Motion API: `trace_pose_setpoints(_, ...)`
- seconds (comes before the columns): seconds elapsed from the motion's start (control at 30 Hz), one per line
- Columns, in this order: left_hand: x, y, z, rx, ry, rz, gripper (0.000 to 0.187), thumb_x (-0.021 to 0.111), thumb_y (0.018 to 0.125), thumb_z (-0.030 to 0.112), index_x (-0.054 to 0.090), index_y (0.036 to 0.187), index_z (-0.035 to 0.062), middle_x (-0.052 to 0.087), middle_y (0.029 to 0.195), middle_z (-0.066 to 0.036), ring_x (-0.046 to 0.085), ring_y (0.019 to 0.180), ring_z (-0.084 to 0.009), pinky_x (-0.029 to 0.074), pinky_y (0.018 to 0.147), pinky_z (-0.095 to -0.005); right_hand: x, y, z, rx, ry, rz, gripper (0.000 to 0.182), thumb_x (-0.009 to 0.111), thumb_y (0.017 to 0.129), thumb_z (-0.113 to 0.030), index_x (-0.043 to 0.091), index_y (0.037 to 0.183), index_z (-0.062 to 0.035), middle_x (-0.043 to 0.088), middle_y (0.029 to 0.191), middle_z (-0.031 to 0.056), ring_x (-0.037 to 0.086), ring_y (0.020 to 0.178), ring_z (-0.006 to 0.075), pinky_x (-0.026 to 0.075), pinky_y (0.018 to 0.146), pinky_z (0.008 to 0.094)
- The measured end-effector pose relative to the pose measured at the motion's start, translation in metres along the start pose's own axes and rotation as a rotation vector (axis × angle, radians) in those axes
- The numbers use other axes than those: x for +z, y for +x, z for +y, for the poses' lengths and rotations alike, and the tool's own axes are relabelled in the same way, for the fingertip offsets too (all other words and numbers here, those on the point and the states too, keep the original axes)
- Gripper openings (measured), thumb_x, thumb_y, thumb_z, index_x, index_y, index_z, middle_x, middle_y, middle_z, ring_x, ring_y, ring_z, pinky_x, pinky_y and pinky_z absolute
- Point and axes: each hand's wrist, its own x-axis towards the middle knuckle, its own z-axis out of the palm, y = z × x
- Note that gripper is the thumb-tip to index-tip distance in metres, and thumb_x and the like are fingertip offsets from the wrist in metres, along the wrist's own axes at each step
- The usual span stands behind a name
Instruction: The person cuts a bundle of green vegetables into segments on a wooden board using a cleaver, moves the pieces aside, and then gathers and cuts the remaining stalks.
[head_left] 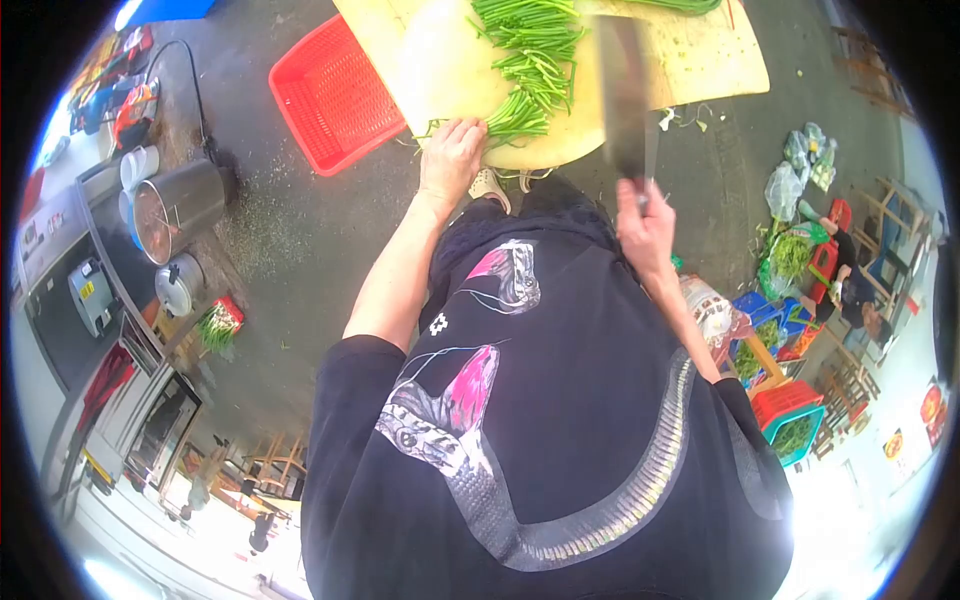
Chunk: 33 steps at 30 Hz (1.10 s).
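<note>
My right hand (647, 228) is wrapped round the handle of a cleaver (624, 95), whose wide blade points away from me over the right part of the cutting board and is blurred by motion. At the near edge of the round yellowish cutting board (440, 60), my left hand (455, 158) is closed on the ends of some thin green stalks (520, 117), which look like garlic chives. Cut lengths of the same greens (530, 30) run up the board in a loose pile, left of the blade.
A red plastic basket (335, 95) sits left of the board. Further left are a large metal pot (178, 212) and a bundle of greens (218, 325) on the floor. Bagged vegetables (800, 165) and a red-and-teal crate (790, 420) lie to the right, near another person (862, 300).
</note>
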Motion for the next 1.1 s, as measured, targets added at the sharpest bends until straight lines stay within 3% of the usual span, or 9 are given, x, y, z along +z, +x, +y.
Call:
trace_pose_setpoints(0.03, -0.001, 0.002, -0.002, 0.014, 0.006, 0.025, 0.012, 0.076, 0.095, 0.007, 0.073, 0.107, 0.0042, 0.077, 0.11, -0.011, 0.074, 0.107, -0.0325, 0.059, 0.095, -0.0428, 0.014, -0.006, -0.015, -0.127, -0.182, -0.024, 0.032, 0.07, 0.109, -0.02, 0.07, 0.134, 0.0, 0.076, 0.088, 0.0152, 0.071, 0.077, 0.0182, 0.058, 0.074, 0.0359)
trace_pose_setpoints(0.1, 0.014, 0.013, 0.013, 0.026, -0.019, 0.035, 0.007, 0.074, 0.097, 0.009, 0.071, 0.102, 0.0047, 0.076, 0.109, -0.011, 0.073, 0.104, -0.0329, 0.058, 0.094, -0.0441, 0.02, -0.006, -0.013, -0.231, -0.199, -0.065, 0.033, 0.068, 0.109, -0.025, 0.072, 0.131, 0.0, 0.079, 0.106, 0.0238, 0.08, 0.096, 0.0359, 0.061, 0.084, 0.0429)
trace_pose_setpoints(0.2, 0.019, 0.012, 0.019, 0.0, -0.034, 0.017, 0.009, 0.075, 0.096, 0.007, 0.072, 0.104, 0.0044, 0.077, 0.11, -0.012, 0.073, 0.105, -0.0341, 0.058, 0.095, -0.0445, 0.039, -0.004, -0.004, -0.318, -0.294, -0.104, 0.034, 0.065, 0.109, -0.026, 0.072, 0.131, -0.0005, 0.078, 0.115, 0.0241, 0.076, 0.103, 0.0438, 0.061, 0.086, 0.0483)
trace_pose_setpoints(0.5, 0.015, 0.013, 0.03, -0.006, -0.048, -0.008, 0.014, 0.078, 0.093, 0.006, 0.072, 0.105, 0.0045, 0.077, 0.11, -0.012, 0.073, 0.105, -0.035, 0.058, 0.092, -0.0454, 0.047, -0.008, 0.002, -0.295, -0.386, -0.136, 0.033, 0.061, 0.11, -0.026, 0.071, 0.131, -0.0031, 0.078, 0.113, 0.0224, 0.076, 0.099, 0.0433, 0.062, 0.084, 0.0518)
trace_pose_setpoints(0.8, 0.013, 0.015, 0.034, -0.023, -0.045, -0.014, 0.013, 0.078, 0.092, 0.004, 0.072, 0.104, 0.0047, 0.077, 0.111, -0.011, 0.072, 0.105, -0.035, 0.058, 0.092, -0.045, 0.048, -0.008, -0.002, -0.204, -0.425, -0.17, 0.036, 0.065, 0.109, -0.026, 0.072, 0.132, 0.0006, 0.078, 0.116, 0.024, 0.075, 0.1, 0.0449, 0.061, 0.086, 0.0502)
trace_pose_setpoints(0.9, 0.013, 0.012, 0.037, -0.023, -0.039, 0.007, 0.013, 0.078, 0.092, 0.005, 0.072, 0.104, 0.0049, 0.077, 0.111, -0.011, 0.073, 0.105, -0.0344, 0.058, 0.092, -0.0448, 0.05, -0.007, 0.008, -0.315, -0.409, -0.112, 0.032, 0.06, 0.11, -0.026, 0.07, 0.131, -0.0048, 0.079, 0.11, 0.0229, 0.077, 0.094, 0.0434, 0.062, 0.08, 0.052)
trace_pose_setpoints(1.1, 0.016, 0.012, 0.037, -0.038, -0.035, -0.003, 0.014, 0.078, 0.092, 0.006, 0.072, 0.104, 0.0055, 0.077, 0.111, -0.01, 0.073, 0.105, -0.0337, 0.059, 0.092, -0.0449, 0.049, -0.007, 0.008, -0.333, -0.428, -0.124, 0.031, 0.06, 0.109, -0.025, 0.07, 0.131, -0.0038, 0.079, 0.11, 0.0232, 0.077, 0.092, 0.0434, 0.062, 0.078, 0.0522)
